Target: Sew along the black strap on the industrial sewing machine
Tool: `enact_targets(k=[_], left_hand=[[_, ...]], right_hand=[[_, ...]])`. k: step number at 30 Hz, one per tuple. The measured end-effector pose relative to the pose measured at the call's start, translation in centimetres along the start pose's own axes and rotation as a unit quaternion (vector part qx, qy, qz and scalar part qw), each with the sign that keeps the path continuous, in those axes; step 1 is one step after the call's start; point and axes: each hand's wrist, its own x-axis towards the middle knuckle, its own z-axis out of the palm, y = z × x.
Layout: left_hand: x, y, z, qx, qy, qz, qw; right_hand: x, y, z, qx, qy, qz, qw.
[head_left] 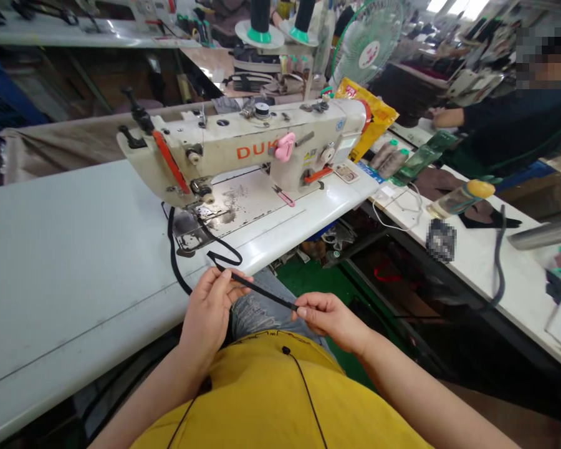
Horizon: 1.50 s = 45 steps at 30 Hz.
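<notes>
A narrow black strap (262, 292) runs from the needle area of a cream sewing machine (262, 146) down over the table edge and across my lap. My left hand (210, 312) pinches the strap near the table edge, fingers closed on it. My right hand (330, 318) pinches the strap's free end between thumb and forefinger. The piece between both hands is pulled straight. More of the strap loops on the white table (75, 249) beside the presser foot.
A second white table (486, 255) on the right carries bottles (462, 198), a black strap and cables. Another person in a dark top (518, 131) works at its far side. A fan (367, 40), a yellow bag (378, 115) and thread cones stand behind the machine.
</notes>
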Motion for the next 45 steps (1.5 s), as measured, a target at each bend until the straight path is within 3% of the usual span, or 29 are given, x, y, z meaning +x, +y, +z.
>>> enact_targets(k=[5,9,12,14,16,18,20,22,24,25,28,32,34,37,40,42,45], left_hand=[[-0.3,-0.1,0.2,0.009,0.034,0.016,0.999],[-0.2,-0.3,-0.1,0.002,0.035,0.009,0.999],[0.1,-0.2,-0.4,-0.011,0.029,-0.001,1.000],[0.4,0.1,-0.4,-0.046,0.014,-0.011,0.999],[0.5,0.7,-0.3,-0.092,-0.008,-0.020,0.996],[0.4,1.2,-0.1,-0.128,-0.030,-0.027,0.991],[0.1,1.5,-0.1,-0.136,-0.049,-0.032,0.989],[-0.2,1.6,-0.2,-0.096,-0.076,-0.040,0.992],[-0.5,1.5,-0.5,0.005,-0.119,-0.058,0.991],[-0.5,1.4,-0.7,0.072,-0.146,-0.071,0.984],[-0.5,1.4,-1.0,0.229,-0.233,-0.106,0.939],[-0.4,1.8,-0.5,0.283,-0.346,-0.131,0.885],[-0.5,1.9,0.0,0.304,-0.349,-0.127,0.878],[-0.7,1.9,0.5,0.311,-0.294,-0.123,0.896],[-0.8,2.0,0.7,0.301,-0.268,-0.121,0.907],[-0.8,2.0,0.6,0.301,-0.268,-0.113,0.908],[-0.7,1.9,0.3,0.314,-0.279,-0.083,0.904]], right_hand=[[-0.1,0.3,0.7,0.063,0.023,0.007,0.998],[-0.1,0.4,0.8,0.054,0.037,0.007,0.998],[-0.1,0.3,0.9,-0.026,0.053,-0.023,0.998],[-0.3,-0.1,1.2,-0.135,0.076,-0.095,0.983],[-0.5,-0.6,1.7,-0.259,0.097,-0.184,0.943],[-0.7,-1.3,2.1,-0.374,0.110,-0.255,0.885],[-0.9,-1.8,2.3,-0.488,0.133,-0.311,0.805],[-1.0,-2.1,2.1,-0.589,0.154,-0.364,0.705],[-0.9,-2.3,1.7,-0.652,0.157,-0.405,0.621],[-0.9,-2.4,1.5,-0.671,0.154,-0.419,0.592],[-0.8,-2.7,1.0,-0.702,0.143,-0.452,0.532],[-0.9,-3.3,0.9,-0.723,0.120,-0.479,0.483],[-1.0,-3.5,0.8,-0.726,0.113,-0.482,0.477],[-1.1,-3.2,0.6,-0.727,0.121,-0.477,0.478],[-0.9,-2.4,0.4,-0.717,0.152,-0.454,0.507],[-0.5,-2.1,0.5,-0.687,0.166,-0.415,0.573],[0.0,-2.4,1.2,-0.573,0.144,-0.310,0.745]])
